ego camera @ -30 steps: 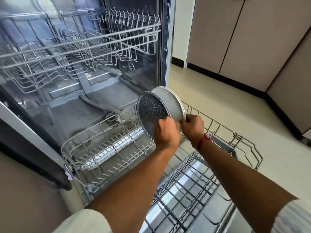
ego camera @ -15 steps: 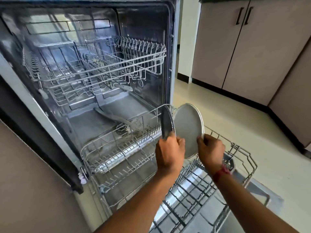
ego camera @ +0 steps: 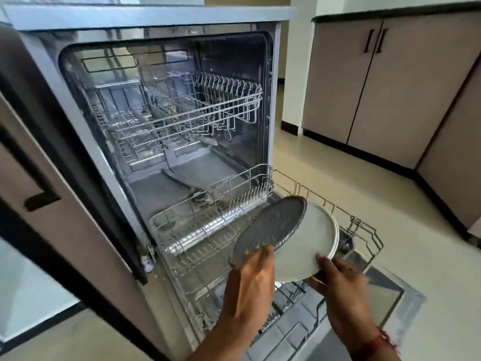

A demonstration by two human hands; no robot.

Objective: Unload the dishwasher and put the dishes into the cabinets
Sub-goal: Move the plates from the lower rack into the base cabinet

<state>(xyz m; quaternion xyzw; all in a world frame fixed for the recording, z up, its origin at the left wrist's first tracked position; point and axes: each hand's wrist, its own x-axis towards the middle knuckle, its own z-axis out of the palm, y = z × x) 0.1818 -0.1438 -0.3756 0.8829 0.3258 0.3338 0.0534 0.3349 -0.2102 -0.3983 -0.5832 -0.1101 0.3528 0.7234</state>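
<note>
Dark plate rim over white plate

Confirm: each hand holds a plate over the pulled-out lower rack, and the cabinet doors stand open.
No: the head view shows the cabinet doors closed. Left hand holds the dark plate, right hand the pale plate, over the lower rack.

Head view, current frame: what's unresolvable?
White plate: part hidden behind the dark plate, head view.
Lower rack: near section covered by left hand and right hand, head view.
Upper rack: contents at the back too blurred to identify, head view.
</note>
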